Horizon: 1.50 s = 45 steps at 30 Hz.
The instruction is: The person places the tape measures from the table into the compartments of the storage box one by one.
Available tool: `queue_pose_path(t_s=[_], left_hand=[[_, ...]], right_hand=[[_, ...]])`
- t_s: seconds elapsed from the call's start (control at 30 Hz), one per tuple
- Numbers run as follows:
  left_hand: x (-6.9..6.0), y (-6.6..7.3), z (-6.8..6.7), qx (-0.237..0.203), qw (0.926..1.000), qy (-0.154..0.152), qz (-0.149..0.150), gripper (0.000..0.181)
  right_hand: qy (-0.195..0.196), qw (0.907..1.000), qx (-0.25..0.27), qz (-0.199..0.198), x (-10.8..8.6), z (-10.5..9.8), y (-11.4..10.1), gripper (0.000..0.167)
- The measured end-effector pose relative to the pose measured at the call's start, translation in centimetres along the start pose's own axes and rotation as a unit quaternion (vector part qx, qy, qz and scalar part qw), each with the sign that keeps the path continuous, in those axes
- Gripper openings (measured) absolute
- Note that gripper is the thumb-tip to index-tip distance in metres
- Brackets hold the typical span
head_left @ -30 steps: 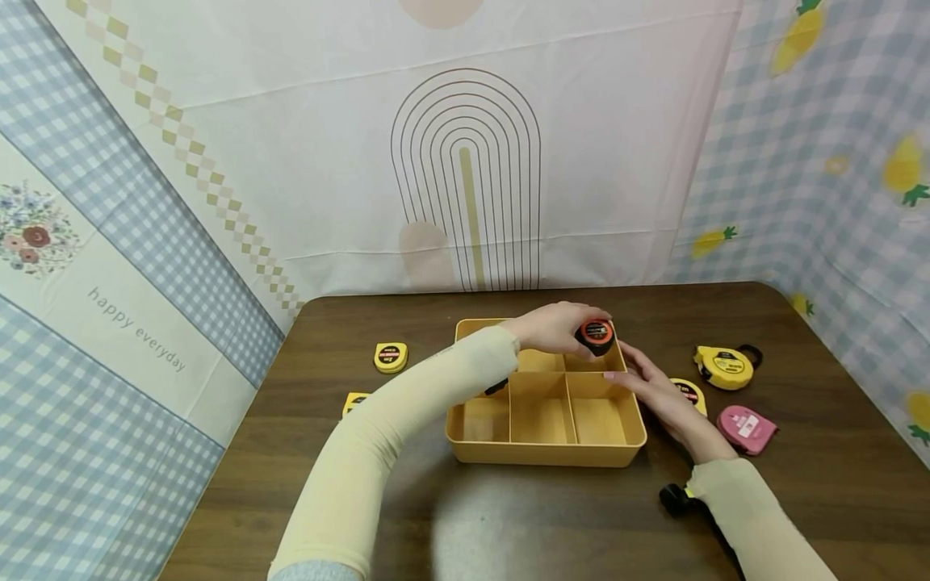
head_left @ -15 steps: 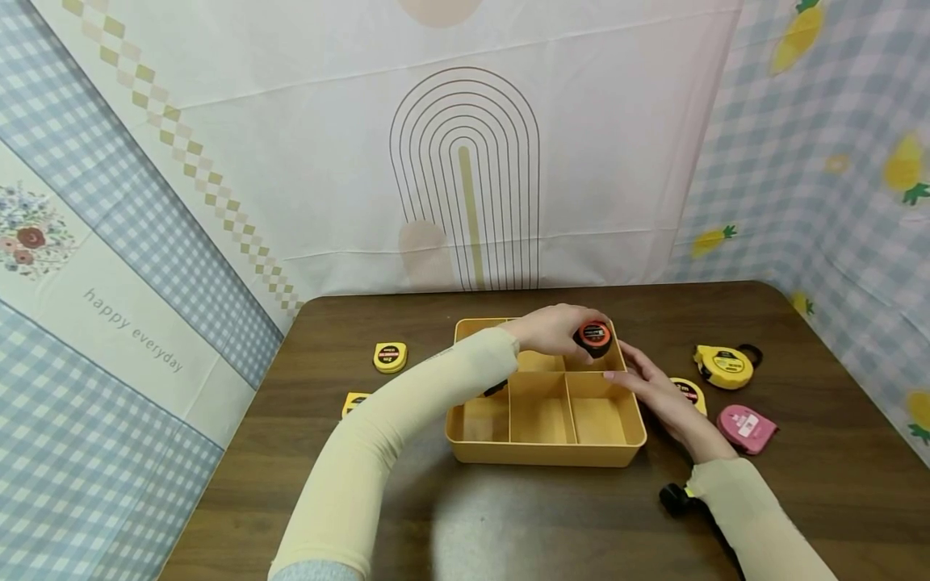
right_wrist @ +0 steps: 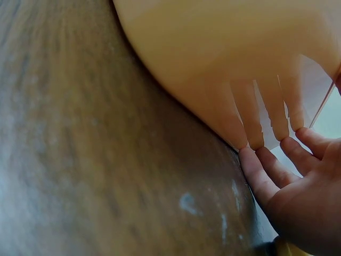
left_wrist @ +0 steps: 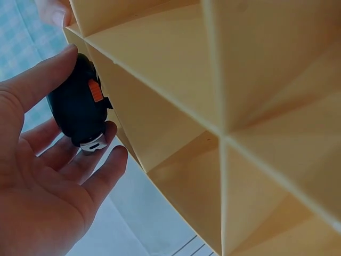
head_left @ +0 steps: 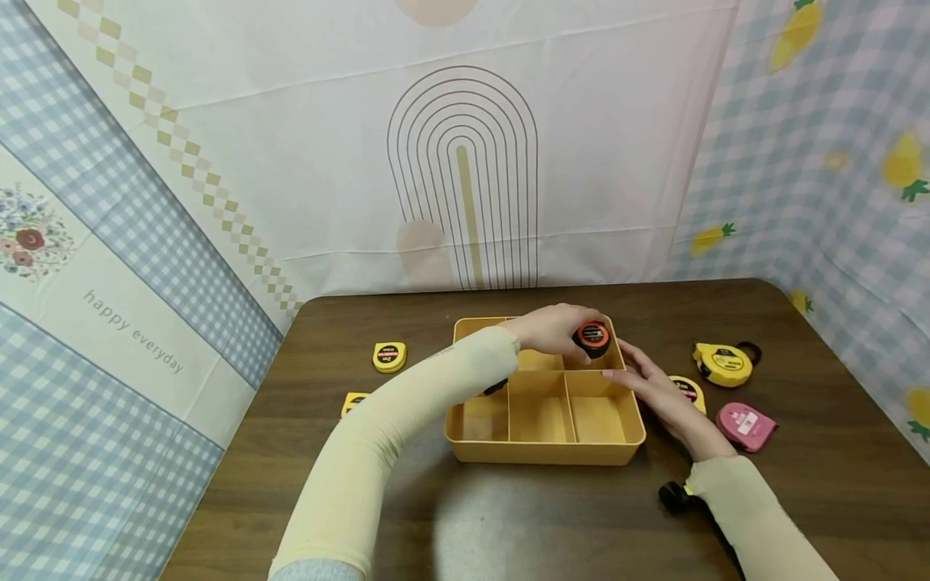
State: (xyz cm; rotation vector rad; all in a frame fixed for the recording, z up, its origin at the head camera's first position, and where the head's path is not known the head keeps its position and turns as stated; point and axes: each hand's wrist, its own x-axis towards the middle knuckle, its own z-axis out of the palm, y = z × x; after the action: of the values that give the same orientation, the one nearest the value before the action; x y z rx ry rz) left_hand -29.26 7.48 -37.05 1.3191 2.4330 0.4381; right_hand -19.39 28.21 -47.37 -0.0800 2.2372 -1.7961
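Note:
In the head view, a yellow divided storage box (head_left: 539, 452) stands on the table. My left hand (head_left: 555, 327) holds a black tape measure (head_left: 592, 339) with an orange ring on its face, over the back right compartment. In the left wrist view, thumb and fingers hold this tape measure (left_wrist: 80, 101) at the box rim; its orange button and metal end hook show. My right hand (head_left: 654, 391) holds the box's right wall, thumb over the rim and fingers against the outside. Behind the left forearm, a small black object (head_left: 496, 387) shows in a left compartment, mostly hidden.
Right of the box lie a yellow tape measure (head_left: 725, 365), a pink one (head_left: 746, 426) and another yellow one (head_left: 690, 391) partly behind the right hand. A black item (head_left: 676, 496) sits by the right sleeve. Two yellow tape measures (head_left: 390, 357) lie left, one partly covered.
The black tape measure in my left hand has turned and shifted very slightly left. My right hand stays on the box wall, and the box has not moved.

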Motion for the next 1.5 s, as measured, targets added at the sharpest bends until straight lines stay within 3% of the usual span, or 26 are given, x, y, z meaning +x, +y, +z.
queue_pose_path(t_s=[0.47, 0.87, 1.5], left_hand=[[0.3, -0.2, 0.1, -0.001, 1.0, -0.004, -0.005, 0.068], [1.1, -0.5, 0.0, 0.003, 0.9997, -0.025, 0.002, 0.065], [0.9, 0.4, -0.6, 0.005, 0.999, -0.045, -0.003, 0.063]], right_hand=[[-0.001, 1.0, 0.008, 0.005, 0.0, -0.1, 0.1, 0.081], [-0.004, 0.9998, 0.021, 0.002, -0.1, -0.1, 0.0, 0.084], [-0.005, 0.9998, 0.016, 0.007, -0.2, 0.0, -0.1, 0.083]])
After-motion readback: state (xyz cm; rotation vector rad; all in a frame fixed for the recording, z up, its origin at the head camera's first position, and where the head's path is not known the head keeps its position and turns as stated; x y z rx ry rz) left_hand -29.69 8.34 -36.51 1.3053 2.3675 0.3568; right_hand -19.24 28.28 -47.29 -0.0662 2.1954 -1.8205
